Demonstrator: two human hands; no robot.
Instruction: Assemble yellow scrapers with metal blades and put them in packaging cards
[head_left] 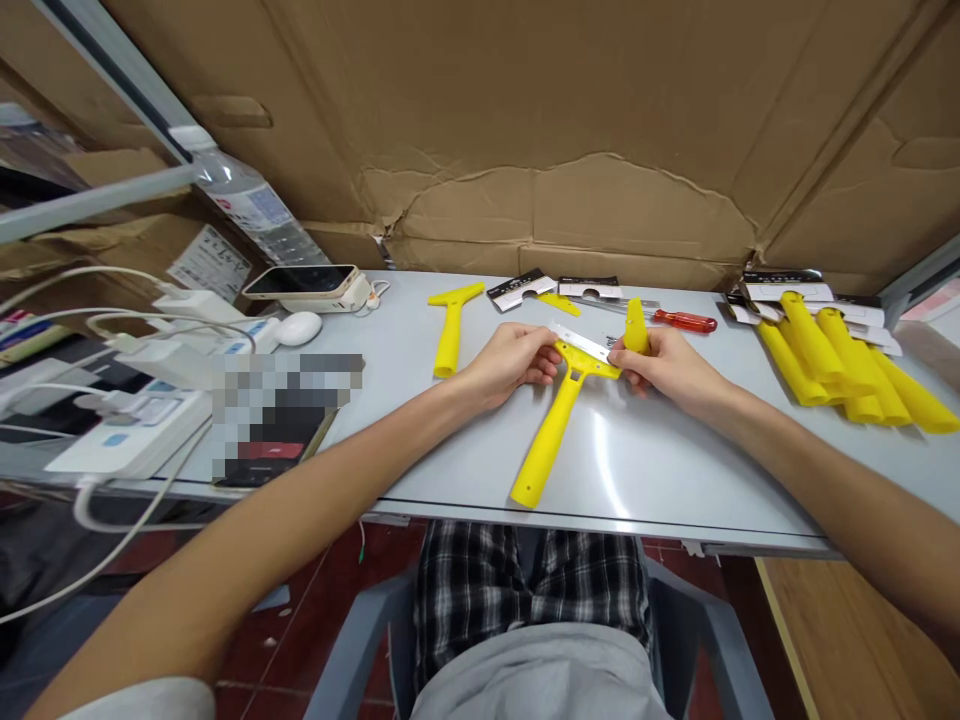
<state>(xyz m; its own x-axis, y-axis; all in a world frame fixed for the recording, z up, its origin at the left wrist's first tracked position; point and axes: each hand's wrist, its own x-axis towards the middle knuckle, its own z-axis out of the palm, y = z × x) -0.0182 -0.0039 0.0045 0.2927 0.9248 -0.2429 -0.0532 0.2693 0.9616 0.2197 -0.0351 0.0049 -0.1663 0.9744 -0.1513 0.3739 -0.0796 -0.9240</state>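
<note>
A yellow scraper [551,435] lies across the middle of the table, its handle toward me and a metal blade [585,343] along its head. My left hand [519,362] is closed on the left end of the blade and head. My right hand [664,365] is closed too, with its thumb at the blade's right end. A small yellow plastic piece [636,326] stands upright in the right hand's fingers. To the left of my left hand lies another yellow T-shaped scraper part [449,335]. Behind the hands is a flat yellow piece [560,303].
A red-handled screwdriver [684,320] and black-and-white cards [523,289] lie at the back. Several yellow scrapers [836,360] are piled at right. On the left are a power strip [139,425], cables, a phone [301,282] and a leaning water bottle [251,200]. Cardboard [562,120] walls the back.
</note>
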